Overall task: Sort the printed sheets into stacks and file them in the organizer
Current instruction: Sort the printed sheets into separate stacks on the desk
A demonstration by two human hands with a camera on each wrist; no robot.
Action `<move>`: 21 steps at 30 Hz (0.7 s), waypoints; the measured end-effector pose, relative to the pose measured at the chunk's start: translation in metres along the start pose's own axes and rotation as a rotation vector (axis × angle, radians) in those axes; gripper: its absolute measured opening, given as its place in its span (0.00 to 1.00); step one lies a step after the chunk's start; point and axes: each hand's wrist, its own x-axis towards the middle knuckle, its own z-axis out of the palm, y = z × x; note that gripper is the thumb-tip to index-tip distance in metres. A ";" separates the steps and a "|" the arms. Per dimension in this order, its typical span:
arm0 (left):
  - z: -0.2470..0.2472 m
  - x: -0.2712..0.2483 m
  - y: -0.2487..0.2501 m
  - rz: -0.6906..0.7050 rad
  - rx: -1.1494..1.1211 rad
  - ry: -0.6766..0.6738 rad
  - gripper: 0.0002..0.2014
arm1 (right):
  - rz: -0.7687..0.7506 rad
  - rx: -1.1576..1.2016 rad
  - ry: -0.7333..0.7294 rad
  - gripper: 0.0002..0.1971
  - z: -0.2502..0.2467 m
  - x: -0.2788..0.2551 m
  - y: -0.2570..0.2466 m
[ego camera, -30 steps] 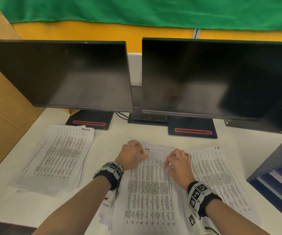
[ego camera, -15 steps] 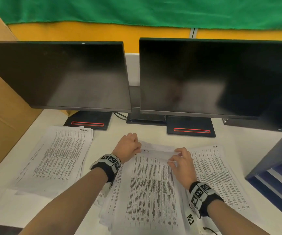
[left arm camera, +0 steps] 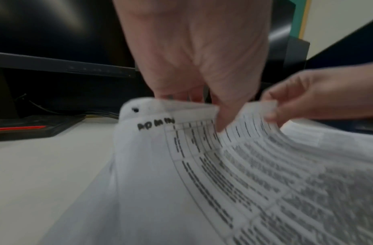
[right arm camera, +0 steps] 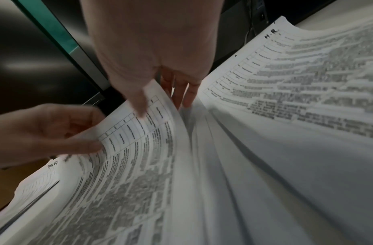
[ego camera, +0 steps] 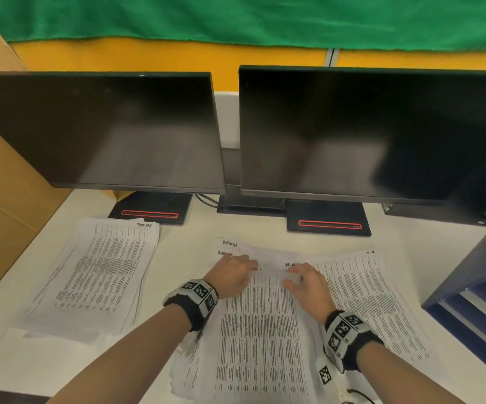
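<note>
The middle pile of printed sheets (ego camera: 260, 330) lay on the white bench (ego camera: 183, 243), just in front of the two dark monitors (ego camera: 367, 132), with a second stack (ego camera: 98, 272) to its left and a third (ego camera: 373, 301) touching its right side. The left hand (ego camera: 233, 277) had its grip pinched on the far left corner of the top sheet (left arm camera: 202, 149), near the handwritten label, thumb on top and fingers beneath; the right hand (ego camera: 308, 287) pinched the same far edge further right, lifting it so the paper bowed. These sheets looked thin, light and floppy, likely to cling to one another and slide, so the far corners seemed the sensible place to hold, with a thumb fanning one sheet free of those below. The dark blue organizer (ego camera: 475, 290), right of the pile, was cut off at the frame edge, so its trays could not be counted. The handwritten labels were too small or blurred to read surely, and how many sheets each grip held could not be told.
</note>
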 end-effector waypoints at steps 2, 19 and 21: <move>0.006 -0.002 -0.002 -0.017 0.008 0.020 0.11 | 0.057 0.126 0.069 0.10 -0.003 0.002 0.001; 0.019 -0.005 -0.011 -0.068 -0.083 0.059 0.06 | 0.441 0.373 0.073 0.09 -0.003 0.028 0.015; 0.020 -0.005 -0.010 -0.080 -0.058 0.092 0.06 | 0.317 0.344 0.181 0.10 -0.006 0.019 0.006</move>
